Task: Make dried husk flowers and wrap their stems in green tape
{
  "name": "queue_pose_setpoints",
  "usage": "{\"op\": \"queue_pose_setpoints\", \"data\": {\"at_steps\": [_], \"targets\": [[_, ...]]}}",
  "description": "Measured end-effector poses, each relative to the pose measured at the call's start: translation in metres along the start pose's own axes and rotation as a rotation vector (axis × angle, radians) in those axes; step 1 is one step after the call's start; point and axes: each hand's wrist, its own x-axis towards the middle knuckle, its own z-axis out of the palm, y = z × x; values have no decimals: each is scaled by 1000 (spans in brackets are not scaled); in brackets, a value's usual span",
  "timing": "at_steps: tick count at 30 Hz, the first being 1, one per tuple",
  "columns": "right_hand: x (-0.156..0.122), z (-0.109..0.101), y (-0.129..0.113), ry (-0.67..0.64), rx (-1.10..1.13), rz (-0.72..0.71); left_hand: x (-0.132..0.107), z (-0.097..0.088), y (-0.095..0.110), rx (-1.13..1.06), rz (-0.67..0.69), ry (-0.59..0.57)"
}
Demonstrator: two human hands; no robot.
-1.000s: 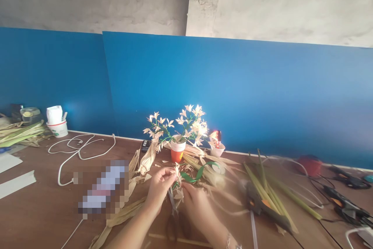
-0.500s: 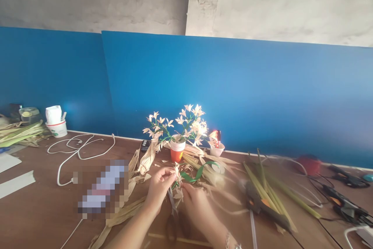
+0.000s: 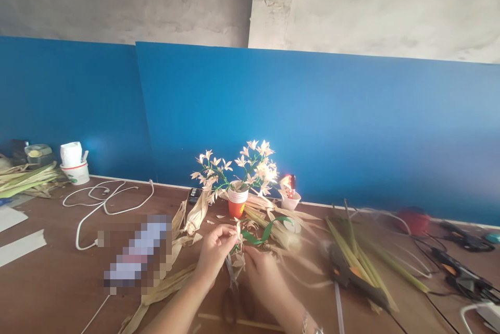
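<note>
My left hand is closed in a pinch on a small corn husk flower, its pale petals rising above the fingertips. My right hand is also closed, its fingertips just right of the flower; what they pinch is hidden. Pale husk pieces and a bit of green show between the hands. Scissors lie on the table beneath, partly between my wrists. Beyond the hands, a red and white stack of paper cups holds green stems with several cream husk flowers. A green tape strip curls right of the left fingertips.
Dried corn husks are strewn around the cups. At right, a glue gun rests across green stalks, with cords behind. A pixelated object and a white cable lie at left. A blue partition borders the table's back.
Both hands stay nearly in place. The flower in my left fingers has turned slightly, its petals now looking narrower and more upright.
</note>
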Motion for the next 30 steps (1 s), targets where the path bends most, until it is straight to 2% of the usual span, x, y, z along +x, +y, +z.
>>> {"op": "queue_pose_setpoints", "data": {"at_steps": [9, 19, 30], "targets": [[0, 2, 3, -10, -16, 24, 2, -2, -3, 70, 103, -15], [-1, 0, 1, 44, -53, -30, 0, -1, -3, 96, 113, -11], [-1, 1, 5, 37, -85, -74, 1, -1, -4, 100, 114, -16]]}}
